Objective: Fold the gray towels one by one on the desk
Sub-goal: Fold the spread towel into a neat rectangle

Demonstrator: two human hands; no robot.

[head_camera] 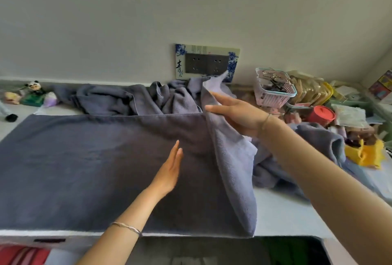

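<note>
- The spread towel (84,158) lies flat across the near part of the desk (282,211), its front hem along the desk's edge. No fold has been laid down on it.
- The left hand (169,169) is over the middle of this towel with its fingers straight and together, gripping nothing. Whether it presses the cloth or hovers just above it cannot be told.
- The right hand (233,114) holds the towel's right edge, lifted off the desk as a standing flap. Its fingers are long and only lightly bent, and the thumb is hidden by the cloth.
- This looks like the first fold of this towel, about to go leftward over the flat part.
- Much remains: a heap of gray towels (137,99) sits rumpled behind, against the wall, and a crumpled towel (318,137) lies to the right. No finished stack is in view.
- The desk is pale and pushed against a plain white wall (191,6).
- At the far left stands a panda figurine (35,86) among small toys.
- A socket plate (206,63) with blue flower trim is on the wall at centre.
- The right corner holds a pink basket (273,88), a red lid (322,114) and a yellow bag (364,154) amid packets.
</note>
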